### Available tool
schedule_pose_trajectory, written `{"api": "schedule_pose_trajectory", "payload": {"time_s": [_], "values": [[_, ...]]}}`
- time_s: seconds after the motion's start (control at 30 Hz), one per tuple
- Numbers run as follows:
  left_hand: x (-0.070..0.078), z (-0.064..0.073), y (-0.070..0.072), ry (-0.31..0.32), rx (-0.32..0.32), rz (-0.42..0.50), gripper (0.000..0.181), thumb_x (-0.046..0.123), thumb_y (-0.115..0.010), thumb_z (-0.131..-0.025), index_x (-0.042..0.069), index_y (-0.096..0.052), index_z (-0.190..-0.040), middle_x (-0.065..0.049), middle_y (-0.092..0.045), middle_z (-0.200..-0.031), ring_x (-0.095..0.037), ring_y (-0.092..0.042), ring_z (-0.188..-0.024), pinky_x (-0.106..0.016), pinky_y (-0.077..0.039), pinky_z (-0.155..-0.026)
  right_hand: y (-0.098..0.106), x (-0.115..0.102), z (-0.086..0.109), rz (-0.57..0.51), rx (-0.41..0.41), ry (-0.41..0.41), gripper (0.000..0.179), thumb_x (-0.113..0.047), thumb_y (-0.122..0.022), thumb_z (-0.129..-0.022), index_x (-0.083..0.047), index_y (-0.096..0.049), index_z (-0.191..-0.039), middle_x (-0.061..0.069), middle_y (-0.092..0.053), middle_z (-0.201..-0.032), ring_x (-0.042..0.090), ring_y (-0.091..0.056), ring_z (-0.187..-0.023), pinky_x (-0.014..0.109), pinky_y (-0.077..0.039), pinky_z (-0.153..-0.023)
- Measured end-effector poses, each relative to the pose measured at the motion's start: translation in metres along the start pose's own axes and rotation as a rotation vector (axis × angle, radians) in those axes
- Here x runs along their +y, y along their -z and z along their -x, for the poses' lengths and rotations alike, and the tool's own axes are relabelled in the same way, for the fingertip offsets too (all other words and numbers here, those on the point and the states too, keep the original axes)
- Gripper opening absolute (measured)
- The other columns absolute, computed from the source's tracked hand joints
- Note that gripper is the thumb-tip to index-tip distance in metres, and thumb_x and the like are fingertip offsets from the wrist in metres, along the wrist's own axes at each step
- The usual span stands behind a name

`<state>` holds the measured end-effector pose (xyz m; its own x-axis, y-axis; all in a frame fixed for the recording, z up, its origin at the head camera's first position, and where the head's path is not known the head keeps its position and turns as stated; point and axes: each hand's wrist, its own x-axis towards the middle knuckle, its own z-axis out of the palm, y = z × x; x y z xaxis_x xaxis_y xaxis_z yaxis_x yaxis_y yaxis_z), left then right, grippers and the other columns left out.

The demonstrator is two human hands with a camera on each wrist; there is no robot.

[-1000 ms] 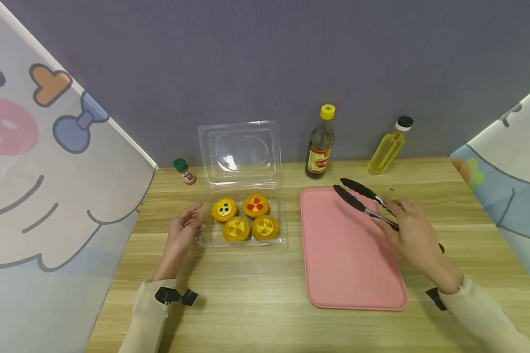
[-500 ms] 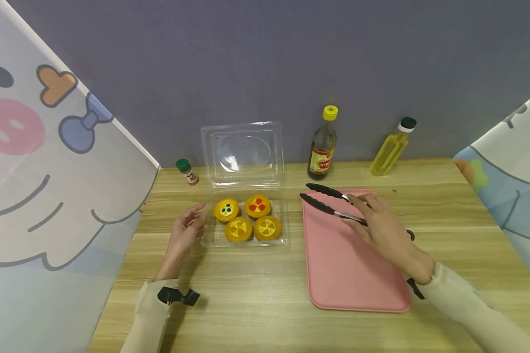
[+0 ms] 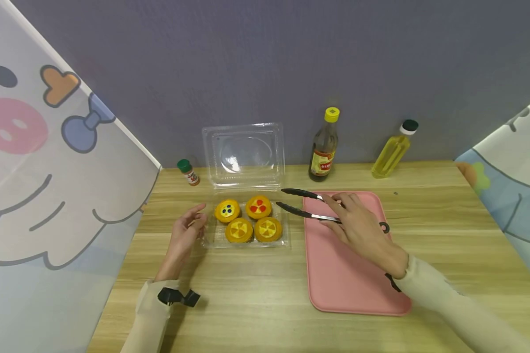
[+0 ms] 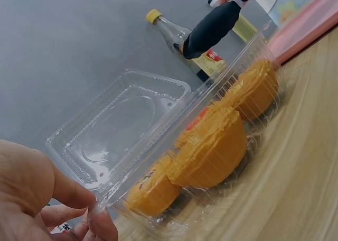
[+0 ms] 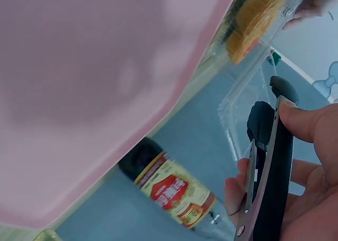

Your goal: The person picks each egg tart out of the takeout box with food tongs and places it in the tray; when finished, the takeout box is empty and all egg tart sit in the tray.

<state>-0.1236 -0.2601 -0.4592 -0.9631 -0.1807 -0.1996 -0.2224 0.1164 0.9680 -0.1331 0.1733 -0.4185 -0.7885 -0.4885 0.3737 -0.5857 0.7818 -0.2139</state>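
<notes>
A clear plastic clamshell container (image 3: 284,240) stands with its lid (image 3: 244,153) raised. In it sit several toy-like tarts: one with blue dots (image 3: 227,210), one with red pieces (image 3: 258,207), the others with yellow wedges (image 3: 268,229). At the container's left edge my left hand (image 3: 186,233) pinches its rim between thumb and fingers, as the left wrist view shows. My right hand (image 3: 357,228) grips black-tipped tongs (image 3: 296,211) over the pink tray. The tongs' tips are apart, with nothing between them, just right of the container.
The pink tray (image 3: 357,284) lies right of the container on the wooden table (image 3: 247,304). Behind stand a dark sauce bottle (image 3: 323,152) with a yellow cap and an oil bottle (image 3: 391,154). A green-capped spice jar (image 3: 189,172) stands at the back left, before the grey wall (image 3: 247,59).
My right hand has carried the tongs leftward across the tray, bringing their tips close to the container's right edge. My left hand stays at the container's left edge.
</notes>
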Motion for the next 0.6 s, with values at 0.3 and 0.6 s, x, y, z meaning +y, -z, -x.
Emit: {"api": "schedule_pose_trajectory", "payload": {"time_s": [0.3,0.6], "values": [[0.0,0.002,0.0,0.0,0.002,-0.004,0.042,0.008,-0.051,-0.109,0.006,-0.052,-0.151,-0.005,-0.058,-0.111,-0.007,-0.052,-0.073,-0.019,-0.048,-0.061,-0.008,-0.018,-0.018,-0.019,-0.016,0.073,0.061,-0.034,-0.078,-0.095,-0.008,-0.059,-0.147,0.012,-0.064,-0.13,0.028,-0.068,-0.101,0.044,-0.06,-0.075],[0.0,0.002,-0.001,-0.004,0.005,-0.017,0.042,0.009,-0.051,-0.109,0.008,-0.052,-0.151,-0.005,-0.058,-0.111,-0.009,-0.053,-0.074,-0.02,-0.047,-0.061,-0.016,-0.037,-0.043,-0.062,-0.061,0.121,0.063,-0.033,-0.078,-0.096,-0.006,-0.057,-0.148,0.012,-0.064,-0.131,0.029,-0.069,-0.103,0.046,-0.061,-0.084]]}}
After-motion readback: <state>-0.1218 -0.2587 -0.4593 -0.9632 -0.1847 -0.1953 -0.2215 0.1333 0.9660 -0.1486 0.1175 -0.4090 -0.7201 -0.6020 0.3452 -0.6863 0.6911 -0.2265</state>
